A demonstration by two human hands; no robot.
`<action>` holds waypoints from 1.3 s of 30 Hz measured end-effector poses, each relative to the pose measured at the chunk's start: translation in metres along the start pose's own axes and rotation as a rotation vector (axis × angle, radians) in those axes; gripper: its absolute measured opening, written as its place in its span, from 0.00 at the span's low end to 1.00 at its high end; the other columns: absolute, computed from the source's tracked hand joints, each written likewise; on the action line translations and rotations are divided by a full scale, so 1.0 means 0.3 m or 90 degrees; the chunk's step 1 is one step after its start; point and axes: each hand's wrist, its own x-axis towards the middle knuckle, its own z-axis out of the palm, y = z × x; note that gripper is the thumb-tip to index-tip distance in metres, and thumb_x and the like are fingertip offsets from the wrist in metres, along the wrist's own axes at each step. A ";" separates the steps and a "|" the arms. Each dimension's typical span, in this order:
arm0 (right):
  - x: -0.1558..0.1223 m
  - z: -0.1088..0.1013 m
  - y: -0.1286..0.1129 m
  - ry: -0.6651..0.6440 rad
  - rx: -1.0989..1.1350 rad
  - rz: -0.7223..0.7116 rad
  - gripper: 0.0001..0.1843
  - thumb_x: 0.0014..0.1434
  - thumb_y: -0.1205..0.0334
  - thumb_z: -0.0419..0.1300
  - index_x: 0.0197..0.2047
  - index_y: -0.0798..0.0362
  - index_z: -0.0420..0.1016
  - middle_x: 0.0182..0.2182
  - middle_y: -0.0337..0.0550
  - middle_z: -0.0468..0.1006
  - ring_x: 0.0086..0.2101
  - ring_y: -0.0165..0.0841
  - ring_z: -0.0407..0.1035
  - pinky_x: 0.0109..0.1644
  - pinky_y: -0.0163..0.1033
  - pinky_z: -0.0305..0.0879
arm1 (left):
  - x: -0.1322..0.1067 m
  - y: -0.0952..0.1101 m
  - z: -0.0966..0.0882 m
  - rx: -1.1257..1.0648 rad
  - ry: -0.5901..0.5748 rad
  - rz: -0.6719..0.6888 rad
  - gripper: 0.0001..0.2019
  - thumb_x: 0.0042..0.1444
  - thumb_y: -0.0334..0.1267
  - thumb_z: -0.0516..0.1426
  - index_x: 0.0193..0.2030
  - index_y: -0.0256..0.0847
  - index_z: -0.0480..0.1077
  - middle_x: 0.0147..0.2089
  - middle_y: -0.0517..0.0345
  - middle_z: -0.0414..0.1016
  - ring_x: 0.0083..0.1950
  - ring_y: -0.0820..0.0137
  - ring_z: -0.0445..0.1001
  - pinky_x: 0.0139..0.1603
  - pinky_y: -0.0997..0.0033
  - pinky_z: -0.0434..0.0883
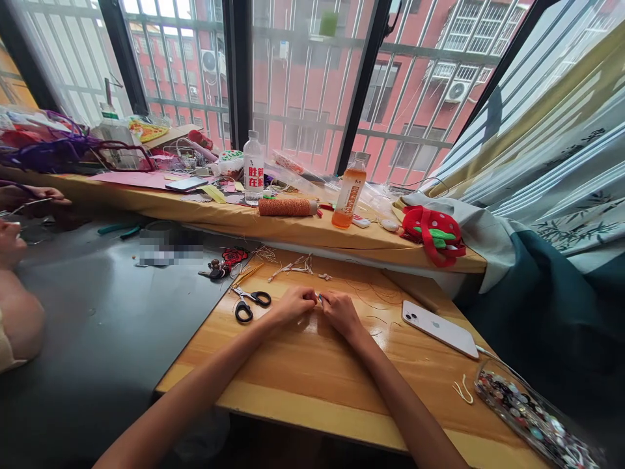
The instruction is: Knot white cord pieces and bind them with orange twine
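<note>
My left hand [297,305] and my right hand [340,312] meet above the middle of the wooden table [303,378]. Both are closed in a pinch, fingertips nearly touching. Between them shows a tiny pale and bluish bit, too small to name. Left of my left hand lie black-handled scissors [250,302], blades pointing away to the left. Beyond my hands are white knotted cord pieces [295,266] and a small whitish knotted piece [325,277]. Thin brown cord [375,293] curls on the wood to the right of my right hand.
A white phone [439,327] with a cable and a clear box of beads [532,410] lie at the right. On the ledge stand a water bottle [253,169], an orange drink bottle [349,192], an orange thread spool [287,207] and a red strawberry bag [432,231]. Another person's hands [34,195] work at far left.
</note>
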 end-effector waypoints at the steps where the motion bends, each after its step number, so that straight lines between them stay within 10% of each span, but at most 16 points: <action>1: 0.000 0.001 0.000 0.003 0.005 0.003 0.14 0.53 0.71 0.46 0.26 0.54 0.71 0.27 0.42 0.75 0.29 0.29 0.66 0.33 0.30 0.53 | 0.000 -0.003 0.001 -0.005 -0.001 0.000 0.10 0.40 0.31 0.47 0.27 0.35 0.68 0.23 0.61 0.67 0.27 0.75 0.64 0.28 0.79 0.59; 12: -0.012 -0.033 0.027 0.054 0.069 -0.025 0.12 0.57 0.67 0.45 0.34 0.54 0.70 0.31 0.42 0.73 0.32 0.28 0.66 0.35 0.30 0.56 | -0.004 0.007 0.003 0.008 0.044 -0.029 0.14 0.45 0.29 0.45 0.35 0.36 0.70 0.29 0.58 0.72 0.31 0.73 0.68 0.33 0.77 0.63; 25: -0.026 -0.073 0.039 -0.089 -0.131 -0.118 0.12 0.56 0.70 0.45 0.39 0.55 0.67 0.33 0.45 0.71 0.30 0.29 0.66 0.30 0.31 0.54 | -0.010 -0.019 0.007 0.272 0.080 0.133 0.13 0.52 0.29 0.46 0.38 0.36 0.70 0.35 0.51 0.70 0.42 0.67 0.64 0.44 0.69 0.62; 39: -0.031 -0.060 0.003 0.126 -0.064 0.022 0.16 0.59 0.61 0.42 0.41 0.52 0.69 0.32 0.43 0.72 0.30 0.29 0.67 0.27 0.31 0.53 | 0.007 0.004 -0.033 0.062 0.205 -0.031 0.15 0.55 0.40 0.45 0.33 0.35 0.70 0.35 0.52 0.72 0.39 0.67 0.67 0.42 0.69 0.62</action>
